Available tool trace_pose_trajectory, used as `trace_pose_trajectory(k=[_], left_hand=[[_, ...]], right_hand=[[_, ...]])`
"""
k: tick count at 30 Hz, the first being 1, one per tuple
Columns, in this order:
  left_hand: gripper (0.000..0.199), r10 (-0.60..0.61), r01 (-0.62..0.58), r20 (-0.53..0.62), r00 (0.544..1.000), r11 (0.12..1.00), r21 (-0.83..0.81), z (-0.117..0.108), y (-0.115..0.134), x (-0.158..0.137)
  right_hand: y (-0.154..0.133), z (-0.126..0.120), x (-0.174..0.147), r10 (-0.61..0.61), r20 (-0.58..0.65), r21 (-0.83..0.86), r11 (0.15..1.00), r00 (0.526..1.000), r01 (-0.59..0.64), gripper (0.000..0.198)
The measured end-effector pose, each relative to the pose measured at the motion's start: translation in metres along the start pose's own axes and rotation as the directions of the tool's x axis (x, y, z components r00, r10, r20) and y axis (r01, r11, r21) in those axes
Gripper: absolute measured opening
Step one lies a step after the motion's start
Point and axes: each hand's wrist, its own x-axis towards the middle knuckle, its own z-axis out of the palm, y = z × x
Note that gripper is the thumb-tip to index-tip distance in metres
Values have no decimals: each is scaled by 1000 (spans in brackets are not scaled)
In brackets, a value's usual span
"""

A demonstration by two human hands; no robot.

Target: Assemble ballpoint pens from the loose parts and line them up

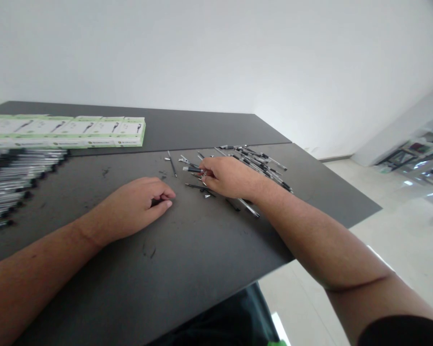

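Observation:
My right hand reaches into loose pen parts at the middle of the table, its thumb and fingers pinched together. A short pen piece, black with a clear end, sticks out left of those fingertips. My left hand rests on the table with curled fingers; something dark shows between thumb and fingers, too hidden to name. Between and beyond the hands lie a thin refill and a dark pen part. Right of my right hand spreads a loose pile of clear and black pens. One clear barrel lies nearer me.
At the left, many assembled-looking pens lie in a row. Behind them stands a line of white and green boxes. The dark table meets a white wall behind; its right edge drops to a pale floor.

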Motion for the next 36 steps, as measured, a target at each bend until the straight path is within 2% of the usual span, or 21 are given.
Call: trace_pose_trajectory(k=[4, 11, 15, 21, 30, 36], left_hand=[[32, 6, -6, -1, 1000, 1000, 15, 1, -1, -1], [34, 9, -10, 11, 1000, 1000, 21, -1, 4, 1], [36, 18, -18, 13, 1000, 999, 30, -2, 7, 1], [34, 2, -2, 10, 1000, 1000, 23, -2, 7, 1], [33, 24, -25, 11, 1000, 999, 21, -2, 6, 2], [33, 12, -12, 8, 1000, 1000, 19, -1, 6, 1]], right_hand=[[12, -6, 2, 52, -25, -6, 999, 998, -53, 24], [39, -14, 5, 220, -38, -29, 975, 975, -221, 25], [46, -13, 6, 231, -31, -41, 972, 972, -233, 26], [42, -11, 6, 229, 15, -51, 972, 973, -228, 24], [39, -10, 5, 201, 175, -108, 977, 964, -184, 27], [33, -5, 5, 190, 197, -154, 975, 962, -161, 27]])
